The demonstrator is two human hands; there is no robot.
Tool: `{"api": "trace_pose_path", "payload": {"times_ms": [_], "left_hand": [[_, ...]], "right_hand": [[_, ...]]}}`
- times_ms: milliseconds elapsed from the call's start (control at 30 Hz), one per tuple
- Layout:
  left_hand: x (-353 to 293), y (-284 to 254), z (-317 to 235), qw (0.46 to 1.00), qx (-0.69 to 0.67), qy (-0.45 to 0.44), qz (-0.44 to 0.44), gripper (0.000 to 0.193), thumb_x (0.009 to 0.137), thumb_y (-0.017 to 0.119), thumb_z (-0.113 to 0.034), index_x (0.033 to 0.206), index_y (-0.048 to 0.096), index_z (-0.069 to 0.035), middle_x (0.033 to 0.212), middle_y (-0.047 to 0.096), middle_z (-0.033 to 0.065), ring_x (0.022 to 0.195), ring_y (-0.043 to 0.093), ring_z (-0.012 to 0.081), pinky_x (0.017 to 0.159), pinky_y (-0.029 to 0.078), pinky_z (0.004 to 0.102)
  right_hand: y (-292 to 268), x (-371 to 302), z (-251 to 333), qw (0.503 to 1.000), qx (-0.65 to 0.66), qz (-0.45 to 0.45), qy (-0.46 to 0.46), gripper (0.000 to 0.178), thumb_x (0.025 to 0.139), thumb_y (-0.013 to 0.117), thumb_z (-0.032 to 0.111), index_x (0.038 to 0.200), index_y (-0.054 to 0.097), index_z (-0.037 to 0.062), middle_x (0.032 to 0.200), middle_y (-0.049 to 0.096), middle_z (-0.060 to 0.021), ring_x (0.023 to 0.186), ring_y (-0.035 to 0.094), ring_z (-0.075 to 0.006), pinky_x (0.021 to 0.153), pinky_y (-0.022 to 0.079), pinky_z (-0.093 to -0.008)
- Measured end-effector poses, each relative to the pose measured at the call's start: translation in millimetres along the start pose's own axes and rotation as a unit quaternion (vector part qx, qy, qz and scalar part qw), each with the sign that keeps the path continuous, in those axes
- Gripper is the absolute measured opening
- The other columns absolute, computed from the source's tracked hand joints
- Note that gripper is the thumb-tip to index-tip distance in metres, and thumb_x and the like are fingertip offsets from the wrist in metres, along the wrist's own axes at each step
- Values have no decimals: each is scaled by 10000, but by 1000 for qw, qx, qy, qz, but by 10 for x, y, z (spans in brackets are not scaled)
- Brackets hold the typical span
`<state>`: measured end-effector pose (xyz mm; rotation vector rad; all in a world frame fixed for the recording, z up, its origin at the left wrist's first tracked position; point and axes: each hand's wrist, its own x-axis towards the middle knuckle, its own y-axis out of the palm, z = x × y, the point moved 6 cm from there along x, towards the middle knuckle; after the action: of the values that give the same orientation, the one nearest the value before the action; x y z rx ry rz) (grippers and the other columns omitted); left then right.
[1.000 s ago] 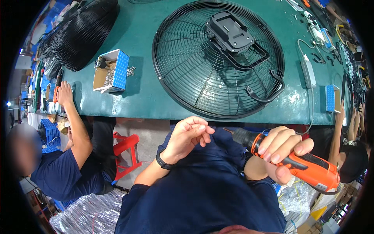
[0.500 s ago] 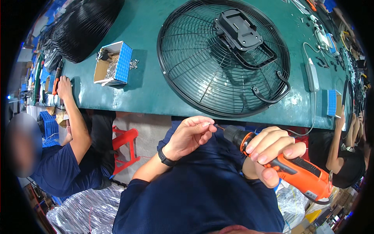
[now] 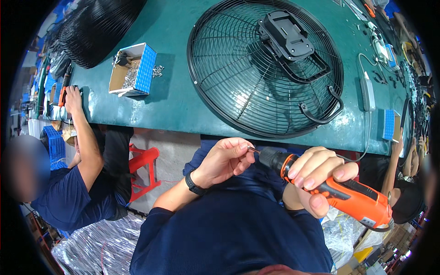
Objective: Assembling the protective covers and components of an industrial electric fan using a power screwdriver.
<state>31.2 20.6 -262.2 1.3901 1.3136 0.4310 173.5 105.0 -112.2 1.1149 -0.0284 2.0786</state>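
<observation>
My right hand [image 3: 318, 176] is wrapped round an orange and black power screwdriver [image 3: 355, 201], its dark chuck pointing left. From the chuck a thin bit [image 3: 255, 150] reaches to the fingertips of my left hand [image 3: 231, 158]. Thumb and forefinger of that hand pinch something tiny at the bit's tip, possibly a screw, too small to make out. Just beyond both hands a round black wire fan guard [image 3: 238, 87] lies on the green table [image 3: 169, 114]. On it are a black box-shaped mount [image 3: 288, 39] and a curved black handle [image 3: 321, 117].
At left stands an open blue box [image 3: 145, 68] of small screws, with loose screws [image 3: 158, 71] beside it. Black wire guards [image 3: 98, 34] are stacked behind. A white adapter [image 3: 367, 94] with its cable and another blue box [image 3: 390, 124] lie right. Co-workers sit on both sides; a red stool [image 3: 145, 169] stands left.
The screwdriver has shifted slightly left, its bit now closer against my left fingertips. My left hand keeps its pinch. The view has turned a little.
</observation>
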Motion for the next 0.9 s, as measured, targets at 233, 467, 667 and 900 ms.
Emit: {"api": "trace_pose_path", "payload": {"times_ms": [233,467,667,900], "left_hand": [[-5,94,-36,998,52,33,-4,221,952,523,-179,1016,614,12,820,631,89,573,513,112,461,403,213],[100,114,26,998,-54,10,-21,183,950,525,-145,1058,579,-8,821,608,49,653,541,101,525,429,214],[124,107,63,994,-107,-17,10,135,948,540,-166,937,580,-37,815,615,48,642,525,90,532,427,207],[109,34,117,994,-95,-47,-41,189,952,530,-194,929,604,-21,751,581,36,554,422,80,434,348,192]], "right_hand": [[8,-42,-26,1000,-6,-13,7,493,720,686,32,1128,409,27,774,627,-154,610,630,-244,564,567,-401],[66,-54,-20,998,-69,-3,4,500,713,690,21,1126,410,44,768,632,-145,598,632,-244,578,574,-409],[57,-50,31,997,-82,-4,-12,496,707,696,21,1111,410,44,776,634,-145,612,637,-244,585,580,-406],[46,-40,-9,998,-65,8,-4,511,701,691,22,1125,406,38,762,631,-141,606,631,-237,577,577,-402]]}}
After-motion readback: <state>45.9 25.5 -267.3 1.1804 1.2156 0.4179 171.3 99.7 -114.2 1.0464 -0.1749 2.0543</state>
